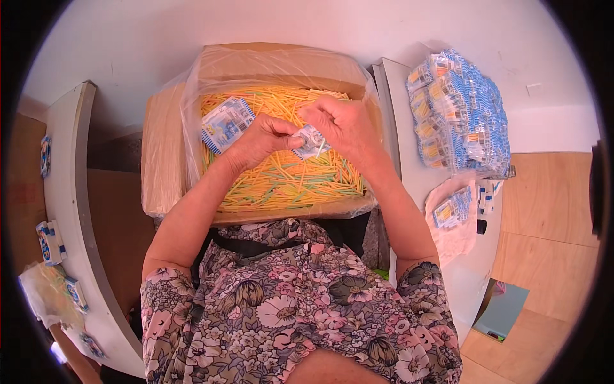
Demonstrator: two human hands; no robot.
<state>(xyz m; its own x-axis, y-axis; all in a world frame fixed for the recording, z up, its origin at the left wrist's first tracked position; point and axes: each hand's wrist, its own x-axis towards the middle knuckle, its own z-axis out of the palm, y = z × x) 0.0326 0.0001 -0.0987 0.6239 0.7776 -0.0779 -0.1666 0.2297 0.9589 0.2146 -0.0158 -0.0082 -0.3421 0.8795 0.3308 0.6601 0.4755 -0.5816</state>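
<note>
Thin clear-plastic blue-printed packet (311, 142) sits pinched between left hand (263, 139) and right hand (342, 123), both closed on it. It looks light, limp and slippery, best gripped at its edges.

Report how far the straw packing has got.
Done: a heap of filled packets lies on the white table at the right. In hand: left hand and right hand hold one small packet over the box. Left: the lined cardboard box is full of loose yellow straws.

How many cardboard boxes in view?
1: the brown plastic-lined cardboard box of yellow sticks, centre, under both hands. Others may lie out of view.
</note>
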